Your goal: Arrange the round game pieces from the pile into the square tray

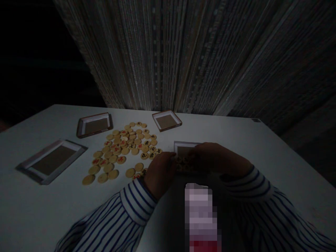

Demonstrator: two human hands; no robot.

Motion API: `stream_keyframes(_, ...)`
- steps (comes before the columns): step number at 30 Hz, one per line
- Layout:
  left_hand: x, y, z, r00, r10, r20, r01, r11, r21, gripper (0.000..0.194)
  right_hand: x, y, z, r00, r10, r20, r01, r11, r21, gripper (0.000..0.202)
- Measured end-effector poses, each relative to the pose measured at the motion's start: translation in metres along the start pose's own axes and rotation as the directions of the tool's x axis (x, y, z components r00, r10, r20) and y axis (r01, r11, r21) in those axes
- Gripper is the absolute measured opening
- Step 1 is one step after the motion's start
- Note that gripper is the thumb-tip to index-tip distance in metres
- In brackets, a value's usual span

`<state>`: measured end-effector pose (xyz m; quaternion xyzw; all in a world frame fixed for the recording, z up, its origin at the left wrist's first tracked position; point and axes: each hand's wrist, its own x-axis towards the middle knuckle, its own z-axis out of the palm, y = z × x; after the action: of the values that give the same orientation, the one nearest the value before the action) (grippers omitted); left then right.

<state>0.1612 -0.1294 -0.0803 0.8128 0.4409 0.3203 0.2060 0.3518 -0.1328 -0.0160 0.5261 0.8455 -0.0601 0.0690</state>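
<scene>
Behind everything we see a striped curtain (168,52) hanging along the far edge of the white surface (231,133), whose right edge slants toward us; open room stretches between that edge and our right forearm. A loose spread of round wooden pieces (112,159) lies left of our fingers, reaching close to the left hand (160,171). Beyond and left of it stand the near-left tray (54,159), the far-left tray (97,124) and the back tray (167,121), all well inside the edges. The working tray (183,150) sits between our hands, fingers bent at its left and right sides; in the shadow we cannot tell whether they grip anything. The right hand (222,155) arches over, its wrist angled inward. Smallest, a few dark-marked discs (185,160) lie inside the working tray, near our fingertips.
</scene>
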Motion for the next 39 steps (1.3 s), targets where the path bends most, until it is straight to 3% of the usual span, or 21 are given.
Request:
stream_keyframes(10, 0.000, 0.000, 0.001, 1.000, 0.005, -0.027, -0.004, 1.000, 0.016, 0.023, 0.000, -0.005, 0.000, 0.999, -0.019, 0.027, 0.019, 1.000, 0.001, 0.025)
stream_keyframes(17, -0.001, -0.001, 0.001, 0.999, 0.015, -0.034, -0.015, 1.000, 0.006, 0.022, 0.000, 0.000, 0.001, 1.000, -0.011, -0.014, 0.011, 1.000, 0.000, 0.024)
stream_keyframes(26, 0.001, 0.002, -0.003, 0.998, -0.026, -0.065, 0.026, 1.000, -0.007, 0.018, -0.002, 0.004, -0.016, 0.955, 0.024, -0.297, -0.052, 0.995, -0.086, 0.024)
stream_keyframes(32, 0.002, 0.003, -0.005, 0.995, -0.028, -0.092, 0.024, 0.999, -0.047, 0.012, -0.005, -0.003, -0.024, 0.848, 0.082, -0.524, -0.122, 0.992, -0.042, 0.029)
stream_keyframes(39, 0.003, 0.003, -0.007, 0.994, -0.029, -0.108, 0.022, 0.997, -0.068, 0.011, -0.007, -0.006, -0.025, 0.832, 0.084, -0.549, -0.125, 0.991, -0.038, 0.028)
